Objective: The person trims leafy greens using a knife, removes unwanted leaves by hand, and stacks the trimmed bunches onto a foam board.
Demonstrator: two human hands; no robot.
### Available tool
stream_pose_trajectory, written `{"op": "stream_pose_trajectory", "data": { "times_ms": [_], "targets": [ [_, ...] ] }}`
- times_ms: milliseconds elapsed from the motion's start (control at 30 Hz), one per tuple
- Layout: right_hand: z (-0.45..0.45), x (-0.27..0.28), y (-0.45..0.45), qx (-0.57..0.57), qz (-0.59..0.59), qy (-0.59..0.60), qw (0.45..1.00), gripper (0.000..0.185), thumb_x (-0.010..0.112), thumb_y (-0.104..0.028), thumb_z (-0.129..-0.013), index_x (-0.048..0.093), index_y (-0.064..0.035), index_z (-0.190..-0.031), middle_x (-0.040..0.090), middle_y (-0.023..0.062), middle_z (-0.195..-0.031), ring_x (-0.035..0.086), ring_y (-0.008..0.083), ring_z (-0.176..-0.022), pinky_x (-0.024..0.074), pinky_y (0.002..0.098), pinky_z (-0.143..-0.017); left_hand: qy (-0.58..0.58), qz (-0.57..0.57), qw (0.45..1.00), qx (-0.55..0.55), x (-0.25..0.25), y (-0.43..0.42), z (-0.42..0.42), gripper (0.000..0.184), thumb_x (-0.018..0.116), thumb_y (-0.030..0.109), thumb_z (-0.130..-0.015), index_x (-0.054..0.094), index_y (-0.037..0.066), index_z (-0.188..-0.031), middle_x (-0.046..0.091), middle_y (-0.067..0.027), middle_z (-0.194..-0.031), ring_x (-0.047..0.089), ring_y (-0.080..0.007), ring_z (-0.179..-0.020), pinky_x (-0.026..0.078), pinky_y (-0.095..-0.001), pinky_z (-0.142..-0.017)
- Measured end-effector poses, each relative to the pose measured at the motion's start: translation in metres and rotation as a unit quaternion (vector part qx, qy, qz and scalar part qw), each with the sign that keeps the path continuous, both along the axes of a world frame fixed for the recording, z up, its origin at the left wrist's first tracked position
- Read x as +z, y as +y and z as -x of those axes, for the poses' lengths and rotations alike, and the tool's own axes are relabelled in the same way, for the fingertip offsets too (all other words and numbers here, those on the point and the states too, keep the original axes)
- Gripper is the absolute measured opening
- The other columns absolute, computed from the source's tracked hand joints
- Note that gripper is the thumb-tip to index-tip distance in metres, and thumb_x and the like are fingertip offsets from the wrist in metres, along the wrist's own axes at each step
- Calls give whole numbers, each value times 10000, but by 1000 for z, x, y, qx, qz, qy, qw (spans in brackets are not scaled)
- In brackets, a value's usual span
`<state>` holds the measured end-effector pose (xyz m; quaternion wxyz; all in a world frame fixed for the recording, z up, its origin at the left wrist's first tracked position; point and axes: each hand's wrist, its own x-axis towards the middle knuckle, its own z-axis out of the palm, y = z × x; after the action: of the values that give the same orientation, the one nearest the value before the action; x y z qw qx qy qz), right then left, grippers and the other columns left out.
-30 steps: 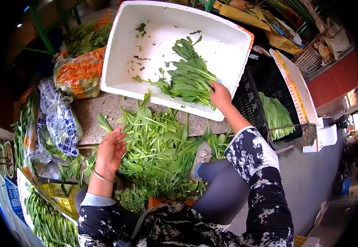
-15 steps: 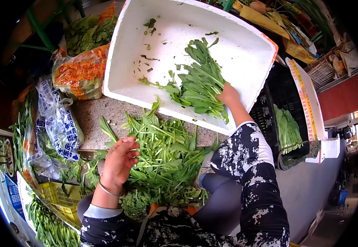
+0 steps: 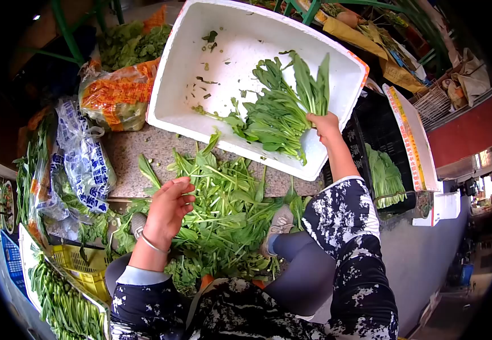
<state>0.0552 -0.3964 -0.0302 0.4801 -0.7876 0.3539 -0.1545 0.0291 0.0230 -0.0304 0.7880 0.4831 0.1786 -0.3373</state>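
Note:
My right hand (image 3: 325, 126) grips a bunch of leafy greens (image 3: 315, 85) by the stems, leaves pointing up, inside the right part of a white foam box (image 3: 169, 105). More of the same greens (image 3: 268, 116) lie in the box just left of that hand, partly covered by the held bunch. Over a loose pile of greens and stems (image 3: 223, 198) hovers my left hand (image 3: 170, 207), its fingers loosely bent and apart, with nothing visible in them. A bracelet is on the left wrist.
Bagged greens (image 3: 115, 96) and a blue-printed plastic bag (image 3: 84, 158) stand at the left. Below them are a yellow crate (image 3: 79, 258) and a box of green stems (image 3: 67, 297). A black crate (image 3: 365, 136) holding greens (image 3: 384, 175) stands right of the foam box.
My right hand has lifted some greens off the bunch in the box and moved slightly right, turning them upright. The left hand stays nearly in place. The view has shifted slightly.

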Motion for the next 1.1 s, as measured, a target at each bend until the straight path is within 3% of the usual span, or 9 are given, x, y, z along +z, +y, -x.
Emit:
{"op": "stream_pose_trajectory", "data": {
  "times_ms": [67, 200, 233, 300, 400, 700, 900, 1033, 1100],
  "targets": [
    [10, 21, 19, -5, -146, -45, 988, 174, 672, -74, -673, 580, -6, -804, 550, 38, -644, 410, 90, -425, 249, 233, -335, -7, 15, 1000, -14, -1, -4, 2, 148, 536, 154, -837, 532, 68, -958, 583, -42, -822, 548, -136, -669, 437, -251, -582],
    [45, 54, 80, 84, -329, -67, 938, 144, 652, -76, -733, 555, 12, -793, 538, 44, -666, 417, 79, -450, 263, 184, -341, -39, 27, 996, -70, 0, -23, 16, 232, 560, 165, -824, 538, 32, -1013, 593, -66, -867, 583, -168, -743, 480, -268, -647],
    [52, 47, 92, 127, -354, -68, 924, 180, 622, -132, -761, 520, 4, -819, 484, 31, -647, 378, 73, -459, 257, 178, -332, -50, 51, 991, -114, 0, -29, 20, 310, 552, 221, -847, 519, 14, -1075, 586, -114, -982, 578, -207, -871, 470, -315, -767],
    [82, 53, 145, 160, -527, -7, 835, 171, 620, -128, -762, 543, -11, -859, 505, 40, -653, 386, 70, -440, 289, 167, -336, -93, 166, 963, -192, 11, -46, 36, 557, 519, 355, -859, 374, 1, -1264, 441, -162, -1250, 417, -263, -1168, 340, -375, -958],
    [104, 57, 199, 194, -669, 31, 717, 187, 621, -137, -746, 534, -40, -880, 509, 47, -657, 385, 76, -418, 303, 169, -320, -124, 320, 923, -175, -1, -58, 41, 657, 516, 475, -820, 338, 49, -1288, 361, -119, -1322, 352, -236, -1208, 293, -384, -997],
    [110, 64, 239, 283, -507, 131, 804, 365, 675, -269, -759, 516, -8, -958, 559, 65, -761, 534, 82, -567, 284, 149, -336, -65, 412, 909, -14, 10, -45, 28, 497, 480, 377, -859, 398, 55, -1229, 474, -157, -1218, 454, -306, -1122, 362, -445, -957],
    [108, 67, 242, 279, -317, 6, 906, 402, 585, -280, -835, 488, 26, -1078, 569, 103, -893, 623, 152, -691, 303, 154, -334, 12, 422, 899, 119, 8, -36, 18, 357, 534, 234, -848, 457, -2, -1105, 520, -133, -1103, 456, -301, -1113, 352, -515, -953],
    [101, 57, 239, 283, -159, -16, 946, 370, 481, -349, -890, 554, -19, -1040, 502, 18, -696, 444, 50, -510, 284, 163, -410, 93, 421, 868, 246, 11, -29, 9, 319, 480, 221, -880, 429, -34, -1066, 507, -134, -1062, 471, -286, -1081, 315, -533, -980],
    [99, 52, 240, 293, -144, 1, 945, 393, 495, -378, -878, 576, -19, -1017, 587, 41, -800, 564, 75, -691, 388, 190, -541, 104, 419, 862, 266, 10, -27, 5, 314, 445, 227, -897, 415, -34, -1069, 500, -133, -1053, 477, -281, -1066, 304, -541, -984]
  ]
}}
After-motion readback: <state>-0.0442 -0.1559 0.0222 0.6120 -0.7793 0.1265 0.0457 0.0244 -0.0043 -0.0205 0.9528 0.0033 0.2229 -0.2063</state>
